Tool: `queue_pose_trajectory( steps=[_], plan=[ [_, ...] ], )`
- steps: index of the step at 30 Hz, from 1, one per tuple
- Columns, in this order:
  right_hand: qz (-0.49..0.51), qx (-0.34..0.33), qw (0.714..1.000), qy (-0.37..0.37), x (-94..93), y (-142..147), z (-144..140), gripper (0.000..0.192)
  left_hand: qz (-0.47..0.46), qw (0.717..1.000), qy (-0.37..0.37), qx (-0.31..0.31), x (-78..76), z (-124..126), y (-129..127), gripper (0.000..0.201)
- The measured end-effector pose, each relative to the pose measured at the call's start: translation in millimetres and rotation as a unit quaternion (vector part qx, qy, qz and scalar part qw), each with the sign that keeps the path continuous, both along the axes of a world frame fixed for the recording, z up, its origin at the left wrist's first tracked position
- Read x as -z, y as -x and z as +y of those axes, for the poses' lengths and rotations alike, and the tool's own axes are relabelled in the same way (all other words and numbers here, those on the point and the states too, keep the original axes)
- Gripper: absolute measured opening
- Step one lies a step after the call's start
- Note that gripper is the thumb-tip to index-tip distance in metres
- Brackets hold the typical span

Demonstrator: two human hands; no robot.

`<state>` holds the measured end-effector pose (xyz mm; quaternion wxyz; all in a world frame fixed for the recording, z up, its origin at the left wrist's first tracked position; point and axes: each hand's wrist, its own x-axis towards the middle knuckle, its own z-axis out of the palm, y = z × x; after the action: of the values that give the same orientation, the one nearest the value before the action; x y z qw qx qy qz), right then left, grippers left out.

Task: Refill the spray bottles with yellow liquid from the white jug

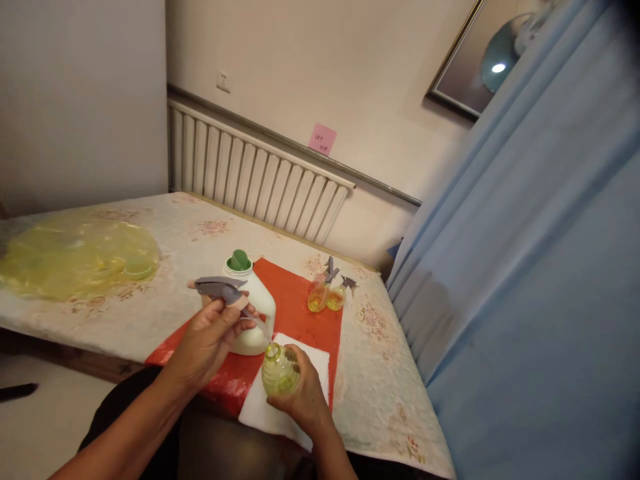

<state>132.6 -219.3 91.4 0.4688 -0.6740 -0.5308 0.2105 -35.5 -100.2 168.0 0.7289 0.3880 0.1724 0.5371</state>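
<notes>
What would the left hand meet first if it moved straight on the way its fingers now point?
Probably the white jug, just beyond the left hand holding the grey sprayer head; depth is unclear.

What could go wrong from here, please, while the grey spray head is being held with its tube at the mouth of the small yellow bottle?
1. The small bottle is held in the right hand above the white cloth; if it tilts, the yellowish liquid could spill.
2. The spray head in the left hand has a thin tube that might drip or miss the opening.
3. The left hand is close to the white jug and might knock it.
</notes>
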Motion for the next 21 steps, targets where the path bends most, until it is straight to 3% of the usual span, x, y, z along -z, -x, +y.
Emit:
queue_pose_trajectory(
  steps=[9,16,21],
  plan=[
    [-0.012,0.013,1.0,-0.004,-7.0,9,5,0.085,0.136,0.985,-0.026,0.099,50.3,-16,-20,0.035],
    [-0.005,0.038,0.999,0.003,-13.1,19,3,0.078,0.181,0.97,-0.085,0.138,46.4,-21,-18,0.033],
    [0.088,0.02,0.996,0.017,-14.3,20,1,0.081,0.198,0.961,-0.094,0.168,49.5,-20,-17,0.033]
  ],
)
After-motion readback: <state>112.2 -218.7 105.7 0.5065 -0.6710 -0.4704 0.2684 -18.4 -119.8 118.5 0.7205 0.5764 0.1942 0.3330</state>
